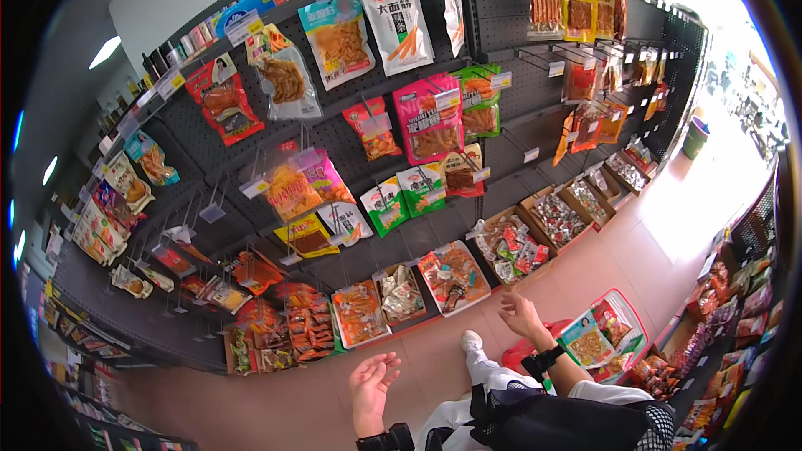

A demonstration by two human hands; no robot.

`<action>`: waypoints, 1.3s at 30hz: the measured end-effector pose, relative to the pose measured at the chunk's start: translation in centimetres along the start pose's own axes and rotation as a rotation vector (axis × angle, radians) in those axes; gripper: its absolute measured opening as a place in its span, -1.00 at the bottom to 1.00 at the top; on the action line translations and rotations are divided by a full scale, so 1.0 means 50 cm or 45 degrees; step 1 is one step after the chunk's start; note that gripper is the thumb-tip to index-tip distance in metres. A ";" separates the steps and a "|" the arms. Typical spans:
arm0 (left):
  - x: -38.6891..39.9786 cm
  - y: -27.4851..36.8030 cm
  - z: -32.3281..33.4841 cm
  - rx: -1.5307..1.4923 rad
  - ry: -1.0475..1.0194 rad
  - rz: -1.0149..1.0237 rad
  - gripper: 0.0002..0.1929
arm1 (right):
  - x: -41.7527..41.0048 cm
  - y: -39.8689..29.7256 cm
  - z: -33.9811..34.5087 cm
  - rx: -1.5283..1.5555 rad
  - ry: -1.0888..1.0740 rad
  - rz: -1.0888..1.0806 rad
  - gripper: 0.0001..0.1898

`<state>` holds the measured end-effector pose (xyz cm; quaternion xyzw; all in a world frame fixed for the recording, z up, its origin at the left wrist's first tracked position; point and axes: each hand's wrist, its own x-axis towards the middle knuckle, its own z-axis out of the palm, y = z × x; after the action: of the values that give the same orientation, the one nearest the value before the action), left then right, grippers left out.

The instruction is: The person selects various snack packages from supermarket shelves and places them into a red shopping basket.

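Note:
My left hand (pixel 374 382) is held out low over the floor, palm up with the fingers loosely curled, holding nothing. To its right, my right hand (pixel 521 314) hangs in front of the low display boxes, also empty, its fingers apart. Nearest to it is a white tray of mixed snack packets (pixel 454 277). Beside my right forearm stands a white basket with a red rim (pixel 640 326) holding several snack bags, among them a blue-topped bag (pixel 586 339). A red plastic bag (pixel 517 356) lies between my leg and the basket. Both wrists wear black straps.
A dark pegboard shelf (pixel 501 100) ahead bears hanging snack bags, including a pink bag (pixel 429 119) and a white bag (pixel 398 26). Cardboard boxes of small packets (pixel 557 216) line its base. Another snack shelf (pixel 695 382) stands at right. A bucket (pixel 695 138) stands farther along the tiled aisle.

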<state>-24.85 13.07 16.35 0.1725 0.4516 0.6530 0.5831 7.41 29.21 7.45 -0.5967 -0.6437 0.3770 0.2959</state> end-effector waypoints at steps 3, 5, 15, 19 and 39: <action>0.066 0.014 0.041 0.026 0.011 0.012 -0.81 | 0.113 -0.030 0.001 0.142 0.021 -0.004 -0.44; 0.119 0.023 0.079 0.042 0.027 0.017 -0.81 | 0.223 -0.028 0.005 0.175 0.082 -0.064 -0.35; 0.350 0.091 0.246 0.031 0.031 0.121 -0.80 | 0.779 -0.219 -0.107 0.661 0.105 -0.311 0.04; 0.405 0.097 0.260 0.021 0.048 0.107 -0.80 | 0.922 -0.269 -0.121 0.637 0.253 -0.346 0.15; 0.623 0.183 0.267 0.075 -0.154 0.023 -0.77 | 0.838 -0.334 -0.114 0.937 0.329 -0.221 -0.73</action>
<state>-28.49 47.65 21.28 0.2329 0.4329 0.6331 0.5980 -1.68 71.45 21.65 -0.4366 -0.4713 0.4779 0.5990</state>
